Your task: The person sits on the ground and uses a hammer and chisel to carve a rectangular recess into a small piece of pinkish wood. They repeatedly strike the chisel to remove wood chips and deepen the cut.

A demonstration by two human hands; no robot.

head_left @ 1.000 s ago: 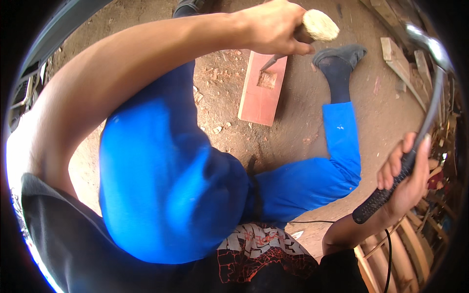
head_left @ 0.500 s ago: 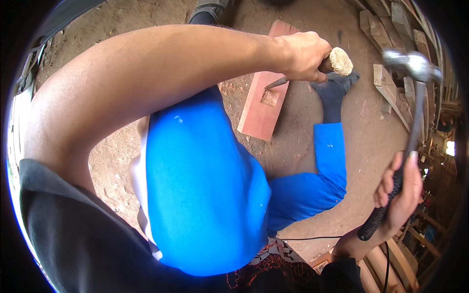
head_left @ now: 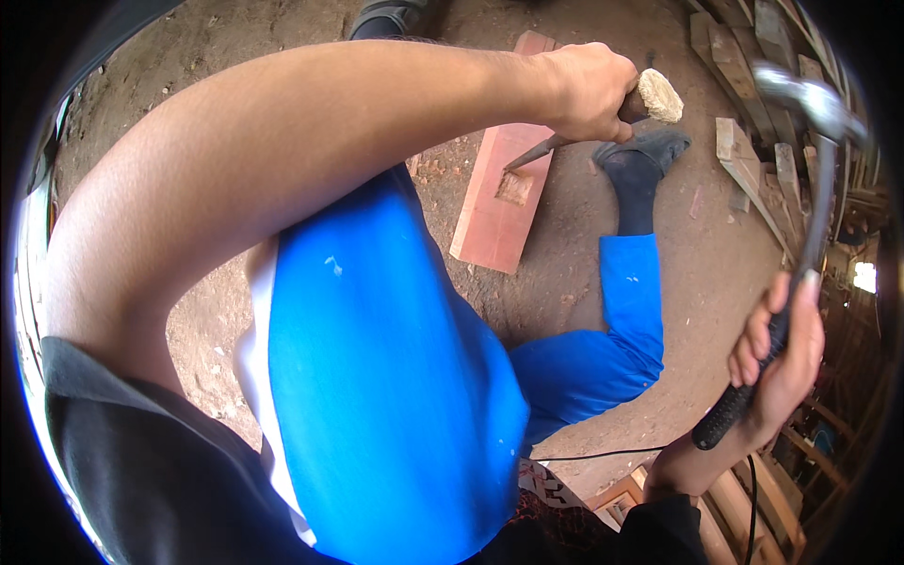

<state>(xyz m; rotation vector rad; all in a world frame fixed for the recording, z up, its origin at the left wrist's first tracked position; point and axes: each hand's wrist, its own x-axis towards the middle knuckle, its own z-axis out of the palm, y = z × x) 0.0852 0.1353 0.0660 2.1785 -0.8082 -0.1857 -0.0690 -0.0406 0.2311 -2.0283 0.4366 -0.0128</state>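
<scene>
My left hand (head_left: 589, 89) is wrapped round a chisel (head_left: 534, 152) whose handle has a pale, frayed top. The blade slants down to a reddish wooden block (head_left: 478, 231) on the ground, its tip at the far edge of a square, rough-cut recess (head_left: 515, 188). At the right, my right hand (head_left: 774, 348) grips the black handle of a hammer (head_left: 817, 108), whose metal head is raised and blurred. My forearm hides part of the block's far end.
Planks and offcuts (head_left: 758, 179) are piled along the right, with more boards (head_left: 744, 490) at the lower right beside a black cable (head_left: 603, 452). My blue-clad legs (head_left: 386, 377) spread around the block on the dirt ground (head_left: 584, 282), a foot in a grey shoe (head_left: 659, 146) near it.
The view has shifted since a second ago. My left hand stays on the chisel at the recess; the hammer in my right hand has moved slightly and remains raised.
</scene>
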